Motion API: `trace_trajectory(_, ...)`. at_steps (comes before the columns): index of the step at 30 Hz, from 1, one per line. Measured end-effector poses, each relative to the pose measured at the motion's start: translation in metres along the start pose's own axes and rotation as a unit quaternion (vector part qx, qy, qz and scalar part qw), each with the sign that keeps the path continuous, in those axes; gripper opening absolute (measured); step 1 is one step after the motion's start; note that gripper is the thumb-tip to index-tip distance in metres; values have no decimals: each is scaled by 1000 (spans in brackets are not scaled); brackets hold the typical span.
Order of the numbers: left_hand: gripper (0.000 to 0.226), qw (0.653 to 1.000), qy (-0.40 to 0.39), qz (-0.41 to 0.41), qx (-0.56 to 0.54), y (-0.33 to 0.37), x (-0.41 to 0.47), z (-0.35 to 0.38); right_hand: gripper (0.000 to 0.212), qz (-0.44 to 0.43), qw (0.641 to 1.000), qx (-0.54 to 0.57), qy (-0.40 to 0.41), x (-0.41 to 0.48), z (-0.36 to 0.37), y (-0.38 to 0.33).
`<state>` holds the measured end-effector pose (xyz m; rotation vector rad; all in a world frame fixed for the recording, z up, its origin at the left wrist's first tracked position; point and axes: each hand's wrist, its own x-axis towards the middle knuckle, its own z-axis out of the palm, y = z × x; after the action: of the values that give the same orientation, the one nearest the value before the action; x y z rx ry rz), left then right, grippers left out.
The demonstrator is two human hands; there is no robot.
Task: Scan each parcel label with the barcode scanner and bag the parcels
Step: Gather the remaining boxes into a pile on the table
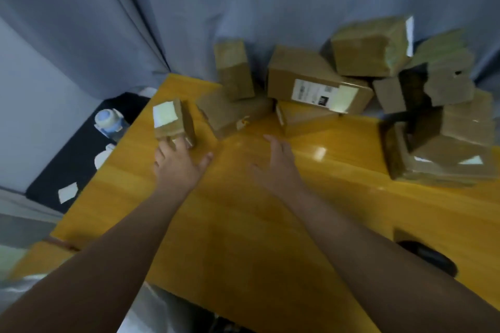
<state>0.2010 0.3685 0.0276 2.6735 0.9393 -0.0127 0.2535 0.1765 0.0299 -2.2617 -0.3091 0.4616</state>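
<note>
**Hands.** The left hand (176, 167) is being held with fingers apart and straight and the thumb splayed to the side. Its fingertips are being pressed against the near end of a small parcel (173, 127), and nothing is being gripped. The right hand (276, 170) is being held over the table (243, 238) with fingers apart and nothing in it.

**Task items.** The small parcel is lying directly ahead of the left fingertips, with its pale label (164, 115) facing up. A labelled box (319, 86) is resting in a loose pile beyond the right fingertips. A second stack (443, 149) is sitting well out to the little-finger side of that hand. No scanner or bag is being identified in view.

**Risks.**
- The small parcel is only being touched, not enclosed. It is judged that a push from straight fingers could slide it outward, past the little-finger side of the left hand. The table edge is near there, and a water bottle (111, 123) is standing beyond it.
- The pile ahead of the right fingers is being carried on tilted, overlapping boxes. If a lower box is drawn out, the upper ones are likely to be toppled.
- The view is being blurred by motion and the label is being washed out by glare, so a misread scan is considered possible.
</note>
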Motion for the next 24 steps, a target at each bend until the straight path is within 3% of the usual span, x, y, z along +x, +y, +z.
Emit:
trace_trajectory(4,86,998,2,-36,-54,-31,67,-8,77,13,998,-52,17,49,17,-28)
trace_trajectory(9,92,993,-83,-63,-50,-41,126,10,84,23,992,-100,70,104,10,-57)
trace_trajectory(14,93,987,-124,-59,-88,-48,162,18,94,53,991,-43,117,148,17,-75)
trace_trajectory(17,87,992,-73,-35,-96,-52,191,12,105,74,989,-24,122,170,21,-79)
trace_trajectory(21,86,991,-45,26,-125,-39,238,1,97,9,972,-82,220,195,14,-102)
trace_trajectory(24,88,984,-73,111,-119,-16,264,4,99,-4,970,-156,186,214,6,-114)
